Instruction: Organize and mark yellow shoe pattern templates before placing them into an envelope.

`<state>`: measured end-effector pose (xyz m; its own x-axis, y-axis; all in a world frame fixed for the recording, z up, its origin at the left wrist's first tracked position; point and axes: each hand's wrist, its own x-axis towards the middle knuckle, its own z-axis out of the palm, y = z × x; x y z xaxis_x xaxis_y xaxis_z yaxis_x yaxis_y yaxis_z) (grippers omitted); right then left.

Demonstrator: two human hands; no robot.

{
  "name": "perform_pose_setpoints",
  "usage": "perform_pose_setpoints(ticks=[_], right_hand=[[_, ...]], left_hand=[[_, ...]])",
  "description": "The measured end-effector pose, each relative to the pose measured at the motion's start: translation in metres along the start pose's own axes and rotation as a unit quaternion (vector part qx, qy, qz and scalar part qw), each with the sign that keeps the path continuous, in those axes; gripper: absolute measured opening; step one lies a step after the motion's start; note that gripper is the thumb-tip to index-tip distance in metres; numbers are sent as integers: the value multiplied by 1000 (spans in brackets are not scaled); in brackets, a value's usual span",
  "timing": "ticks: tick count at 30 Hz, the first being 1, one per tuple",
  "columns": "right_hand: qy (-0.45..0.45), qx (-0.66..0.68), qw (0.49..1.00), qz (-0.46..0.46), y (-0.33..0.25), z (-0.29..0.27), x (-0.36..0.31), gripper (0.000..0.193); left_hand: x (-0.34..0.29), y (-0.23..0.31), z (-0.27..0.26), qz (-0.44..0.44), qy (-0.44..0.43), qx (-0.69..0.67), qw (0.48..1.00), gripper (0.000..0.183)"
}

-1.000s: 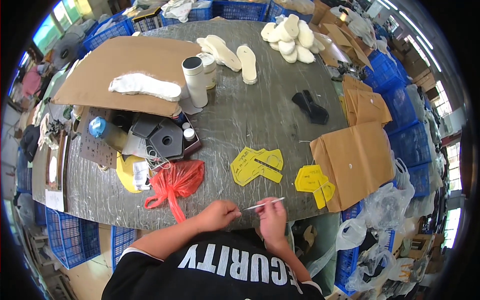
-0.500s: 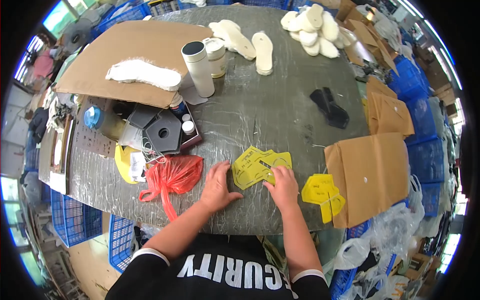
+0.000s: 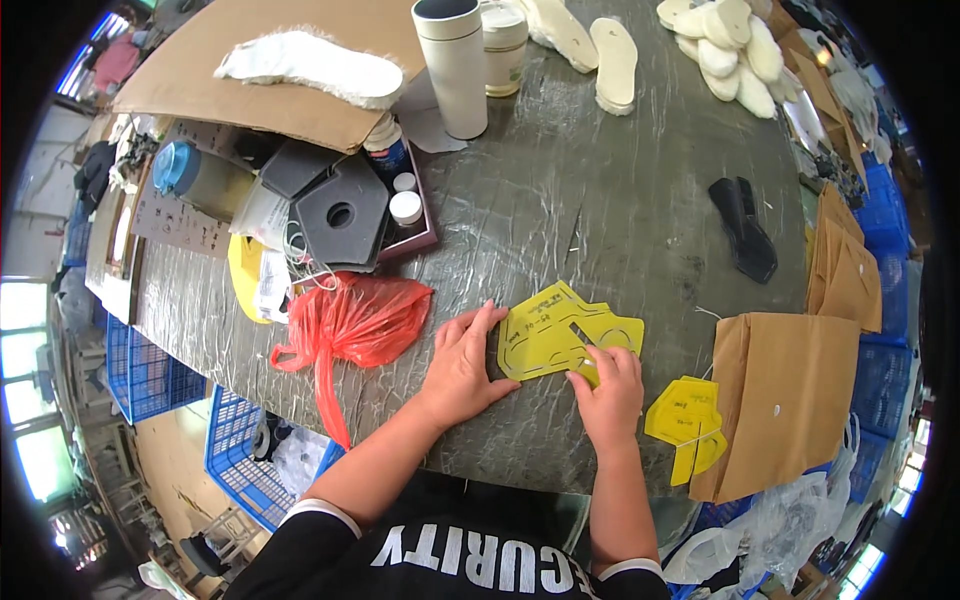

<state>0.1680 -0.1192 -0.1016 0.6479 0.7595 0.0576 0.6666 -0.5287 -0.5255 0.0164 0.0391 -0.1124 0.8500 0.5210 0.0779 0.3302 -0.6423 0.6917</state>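
A stack of yellow pattern pieces (image 3: pixel 548 335) lies on the grey wrinkled table (image 3: pixel 600 210) near its front edge. My left hand (image 3: pixel 463 365) rests flat on the table, its fingertips against the left edge of the stack. My right hand (image 3: pixel 610 388) is curled over the stack's lower right part and pinches a thin grey tool (image 3: pixel 582 334) whose tip rests on the top yellow piece. A second small pile of yellow pieces (image 3: pixel 685 425) lies just right of my right hand.
A red plastic bag (image 3: pixel 350 320) lies left of my left hand. Behind it sit a dark tray with grey hexagonal parts (image 3: pixel 345 212), a white tube (image 3: pixel 455 65) and cardboard (image 3: pixel 200 70). Brown paper sheets (image 3: pixel 795 390) lie right; black soles (image 3: pixel 745 228) and cream insoles (image 3: pixel 615 60) farther back.
Both hands moved from the table's front edge forward onto the yellow stack. The left hand went flat beside it, and the right hand brought the thin tool down onto it.
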Motion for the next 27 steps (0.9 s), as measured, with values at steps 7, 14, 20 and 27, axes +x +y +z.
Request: perform_pose_setpoints(ticks=[7, 14, 20, 27], right_hand=[[11, 7, 1000, 4, -2, 1, 0, 40], [24, 5, 1000, -9, -1, 3, -1, 40], [23, 5, 1000, -2, -1, 3, -1, 40], [25, 14, 1000, 9, -2, 6, -3, 40]], left_hand=[[-2, -2, 3, -3, 1, 4, 1000, 114], [0, 2, -1, 2, -3, 20, 1000, 110], [1, 2, -1, 0, -5, 21, 1000, 109], [2, 1, -4, -15, -15, 9, 1000, 101]])
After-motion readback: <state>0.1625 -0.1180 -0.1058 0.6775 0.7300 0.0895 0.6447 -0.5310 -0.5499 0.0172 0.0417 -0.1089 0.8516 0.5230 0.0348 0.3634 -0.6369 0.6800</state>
